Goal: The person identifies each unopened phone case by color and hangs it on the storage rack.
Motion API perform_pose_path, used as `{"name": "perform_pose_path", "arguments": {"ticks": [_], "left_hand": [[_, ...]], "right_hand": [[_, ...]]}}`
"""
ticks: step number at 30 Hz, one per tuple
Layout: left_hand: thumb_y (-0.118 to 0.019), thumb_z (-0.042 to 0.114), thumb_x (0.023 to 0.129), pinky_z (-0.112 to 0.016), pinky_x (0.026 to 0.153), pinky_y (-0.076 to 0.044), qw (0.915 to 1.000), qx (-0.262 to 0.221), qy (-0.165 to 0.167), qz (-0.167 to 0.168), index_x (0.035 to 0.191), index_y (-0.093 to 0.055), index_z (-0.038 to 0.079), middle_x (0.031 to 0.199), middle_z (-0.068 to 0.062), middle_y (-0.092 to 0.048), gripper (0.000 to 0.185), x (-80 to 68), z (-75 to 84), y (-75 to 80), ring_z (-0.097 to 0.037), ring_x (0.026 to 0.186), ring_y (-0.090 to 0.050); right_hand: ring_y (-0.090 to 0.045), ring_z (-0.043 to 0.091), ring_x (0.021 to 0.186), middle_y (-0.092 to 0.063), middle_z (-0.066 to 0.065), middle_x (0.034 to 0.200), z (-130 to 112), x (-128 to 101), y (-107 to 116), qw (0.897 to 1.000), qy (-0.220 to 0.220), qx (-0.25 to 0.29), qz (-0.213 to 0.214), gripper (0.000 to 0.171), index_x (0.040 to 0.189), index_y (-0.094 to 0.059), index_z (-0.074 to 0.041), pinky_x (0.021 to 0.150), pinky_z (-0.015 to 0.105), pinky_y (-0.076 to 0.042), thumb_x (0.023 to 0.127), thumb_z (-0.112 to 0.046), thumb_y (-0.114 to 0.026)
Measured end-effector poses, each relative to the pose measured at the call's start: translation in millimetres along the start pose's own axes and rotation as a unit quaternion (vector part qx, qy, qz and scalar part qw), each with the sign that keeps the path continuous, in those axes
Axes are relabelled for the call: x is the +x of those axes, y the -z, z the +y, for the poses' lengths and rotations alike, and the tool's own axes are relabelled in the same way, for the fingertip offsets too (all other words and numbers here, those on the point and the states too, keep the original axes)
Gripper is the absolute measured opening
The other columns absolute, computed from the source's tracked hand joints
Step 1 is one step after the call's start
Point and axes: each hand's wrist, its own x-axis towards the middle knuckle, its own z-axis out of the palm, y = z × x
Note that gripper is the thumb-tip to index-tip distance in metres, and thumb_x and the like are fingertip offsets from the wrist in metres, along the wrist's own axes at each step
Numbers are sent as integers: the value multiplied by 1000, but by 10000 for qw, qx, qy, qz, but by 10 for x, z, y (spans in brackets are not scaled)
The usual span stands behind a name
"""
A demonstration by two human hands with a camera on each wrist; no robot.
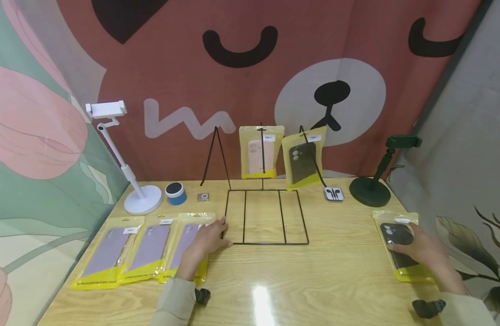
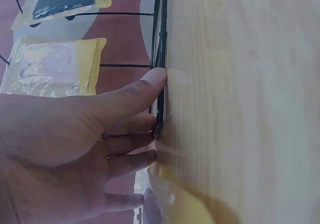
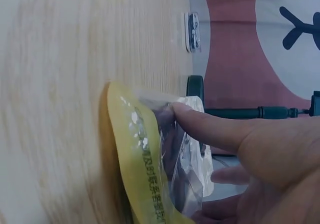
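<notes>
My left hand (image 1: pixel 209 237) rests at the front left corner of a black wire display rack (image 1: pixel 266 243), fingers spread. In the left wrist view, the left thumb (image 2: pixel 156 78) touches the rack's base wire. On the right, my right hand (image 1: pixel 425 246) grips a dark phone case in a yellow-edged clear pouch (image 1: pixel 415 274), thumb across its face and fingers at its far side. A pouch with a pink case (image 1: pixel 254 156) hangs on the rack's middle arm, and another with a dark case (image 1: pixel 296 165) hangs tilted on the right arm. The left arm (image 1: pixel 211 154) holds no pouch.
Three pouches with purple cases (image 1: pixel 150 249) lie at left, the nearest partly under my left wrist. Behind them stand a white phone stand (image 1: pixel 144 199), a blue-and-white cylinder (image 1: pixel 175 194) and a small square gadget (image 1: pixel 203 197). Boxed earphones (image 1: pixel 334 194) and a green stand (image 1: pixel 370 192) are back right.
</notes>
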Motion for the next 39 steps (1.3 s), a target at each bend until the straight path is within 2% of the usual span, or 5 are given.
{"name": "perform_pose_path", "arguments": {"ticks": [14,22,27,32,39], "left_hand": [[-76,28,82,-62,110,-22,10000,-19,37,-52,134,-53,-3,148,-19,-39,65,-7,40,12,-39,135,-38],[-76,29,82,-63,110,-21,10000,-38,54,-68,135,-53,-3,149,-18,-38,66,-3,25,4,-38,136,-37],[-76,29,82,-63,111,-21,9999,-73,73,-70,135,-52,-3,150,-18,-37,66,0,8,-8,-38,136,-36],[-76,28,82,-63,110,-21,10000,-66,39,-54,135,-52,-4,150,-19,-37,66,-24,-9,-4,-38,136,-36],[-76,27,83,-64,110,-22,9999,98,-69,-15,134,-52,-4,149,-20,-37,65,-8,-19,-8,-39,135,-37]], "right_hand": [[-40,64,105,-35,50,124,9,12,-123,9883,822,504,1182,86,142,-27,13,79,68,-40,79,-20,-77],[-63,39,96,-49,38,127,-255,-223,-79,9660,1215,1674,1552,58,146,-40,-10,63,35,-54,94,-17,-64],[-53,-9,86,-59,10,122,-679,-603,46,9395,1603,2447,1780,56,146,-44,-24,61,13,-47,94,-24,-64],[-57,-4,89,-56,-20,118,-1125,-977,19,9100,2264,2960,1816,56,142,-50,-18,69,11,-50,90,-12,-69],[-50,7,88,-64,-5,117,-1502,-1217,-45,8359,3578,3559,2158,62,131,-56,5,80,9,-47,73,23,-69]]}}
